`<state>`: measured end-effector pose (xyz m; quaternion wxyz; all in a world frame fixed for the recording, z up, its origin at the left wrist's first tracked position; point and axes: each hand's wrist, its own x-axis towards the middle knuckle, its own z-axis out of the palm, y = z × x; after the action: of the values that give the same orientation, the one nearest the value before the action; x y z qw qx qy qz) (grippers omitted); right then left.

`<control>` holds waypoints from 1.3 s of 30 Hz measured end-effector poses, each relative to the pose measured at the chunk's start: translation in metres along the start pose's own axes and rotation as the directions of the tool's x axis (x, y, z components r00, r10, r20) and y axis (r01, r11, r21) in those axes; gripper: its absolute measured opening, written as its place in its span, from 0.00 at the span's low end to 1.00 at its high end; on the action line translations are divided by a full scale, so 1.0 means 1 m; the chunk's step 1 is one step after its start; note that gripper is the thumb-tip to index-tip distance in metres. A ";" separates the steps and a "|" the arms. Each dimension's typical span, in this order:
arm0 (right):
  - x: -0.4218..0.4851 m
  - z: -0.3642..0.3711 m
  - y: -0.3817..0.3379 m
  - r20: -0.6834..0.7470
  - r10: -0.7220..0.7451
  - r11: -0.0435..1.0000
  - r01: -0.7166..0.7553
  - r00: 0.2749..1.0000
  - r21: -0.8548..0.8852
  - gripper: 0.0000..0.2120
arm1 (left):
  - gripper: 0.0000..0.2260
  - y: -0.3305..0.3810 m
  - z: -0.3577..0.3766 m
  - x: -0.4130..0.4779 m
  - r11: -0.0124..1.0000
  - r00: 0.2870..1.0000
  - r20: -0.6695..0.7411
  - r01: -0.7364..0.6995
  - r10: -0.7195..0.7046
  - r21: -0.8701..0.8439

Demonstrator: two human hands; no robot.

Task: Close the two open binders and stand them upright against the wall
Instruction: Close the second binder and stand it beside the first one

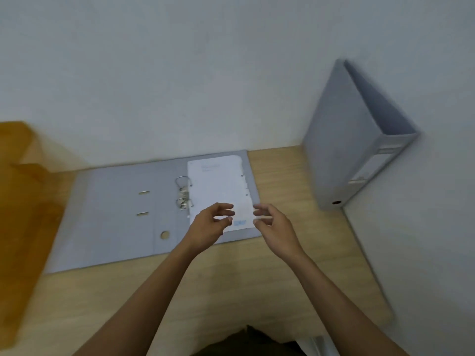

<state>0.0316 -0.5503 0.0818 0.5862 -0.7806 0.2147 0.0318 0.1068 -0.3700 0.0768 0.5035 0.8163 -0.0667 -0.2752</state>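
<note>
A grey binder (113,214) lies open and flat on the wooden desk (231,291), its metal rings (183,192) in the middle and white index sheets (218,186) on its right half. A second grey binder (344,150) stands closed and upright in the right corner, touching the wall. My left hand (209,226) hovers over the lower part of the white sheets, fingers apart and empty. My right hand (273,226) floats at the open binder's lower right corner, fingers spread, holding nothing.
White walls (205,73) bound the desk at the back and on the right. An orange-brown piece of furniture (23,201) stands at the left edge, blurred. Dark clothing (257,343) shows at the bottom, at the desk's near edge.
</note>
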 end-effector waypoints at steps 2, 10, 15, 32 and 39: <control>-0.005 0.032 -0.006 0.029 0.004 1.000 -0.004 1.000 -0.012 0.16 | 0.15 -0.022 -0.031 -0.012 0.999 0.999 -0.035 0.036 -0.037 -0.021; -0.005 0.148 -0.025 0.202 0.053 0.991 -0.027 0.978 -0.129 0.16 | 0.14 -0.099 -0.136 -0.059 0.979 0.974 -0.133 0.170 -0.184 -0.111; 0.007 0.235 -0.028 0.331 0.073 0.977 -0.001 0.941 -0.211 0.16 | 0.14 -0.140 -0.194 -0.089 0.948 0.939 -0.196 0.243 -0.283 -0.206; 0.063 0.374 -0.008 0.594 0.138 0.453 0.483 0.792 -0.749 0.30 | 0.16 -0.223 -0.255 -0.102 0.902 0.869 -0.259 0.373 -0.422 -0.217; 0.044 0.350 0.005 0.579 0.113 0.465 0.472 0.808 -0.749 0.29 | 0.29 -0.236 -0.251 -0.076 0.886 0.799 -0.433 0.463 -0.419 -0.004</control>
<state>0.1407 -0.2393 -0.0446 0.1435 -0.9395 -0.0998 0.2945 0.1334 -0.0292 -0.0111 0.3855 0.8735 0.2215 -0.1982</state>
